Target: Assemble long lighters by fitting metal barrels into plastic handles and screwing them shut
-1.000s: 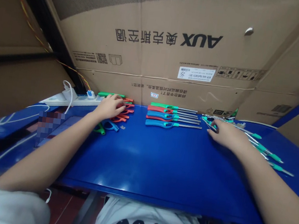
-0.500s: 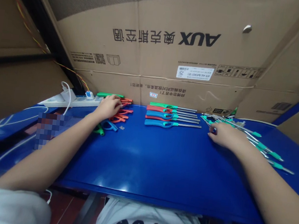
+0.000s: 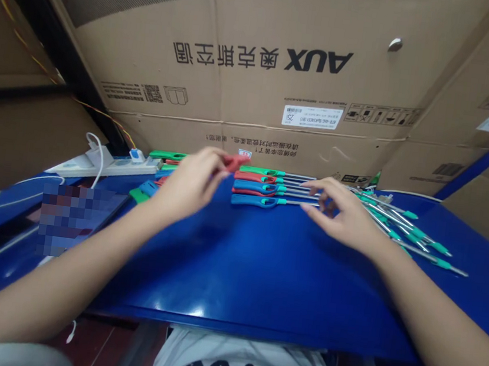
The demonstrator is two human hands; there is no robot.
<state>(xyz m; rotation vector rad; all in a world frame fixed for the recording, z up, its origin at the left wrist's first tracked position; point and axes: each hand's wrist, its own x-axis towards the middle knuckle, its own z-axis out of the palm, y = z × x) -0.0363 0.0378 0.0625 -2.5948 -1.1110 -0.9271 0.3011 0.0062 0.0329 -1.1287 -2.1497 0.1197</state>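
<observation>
My left hand (image 3: 195,183) pinches a red lighter handle (image 3: 235,162), raised above the table in front of the cardboard. Behind and below that hand, green (image 3: 139,195), blue (image 3: 149,188) and red handles lie in a pile, partly covered by it. A row of assembled long-necked lighters (image 3: 253,201) in green, red and blue lies in the middle, metal rods pointing right. Over the ends of those rods is my right hand (image 3: 339,212), thumb and index finger apart, with nothing visible between them. To its right lies a heap of metal lighter rods with teal parts (image 3: 408,230).
A blue table (image 3: 233,271) runs across the view, backed by an upright cardboard sheet (image 3: 246,94). At the left stand a white power strip (image 3: 133,166) with cables and a blurred flat object (image 3: 84,217).
My left hand has lifted a red handle from the pile and moved right. My right hand has come left off the rod heap, its fingers spreading. The view has shifted slightly.
</observation>
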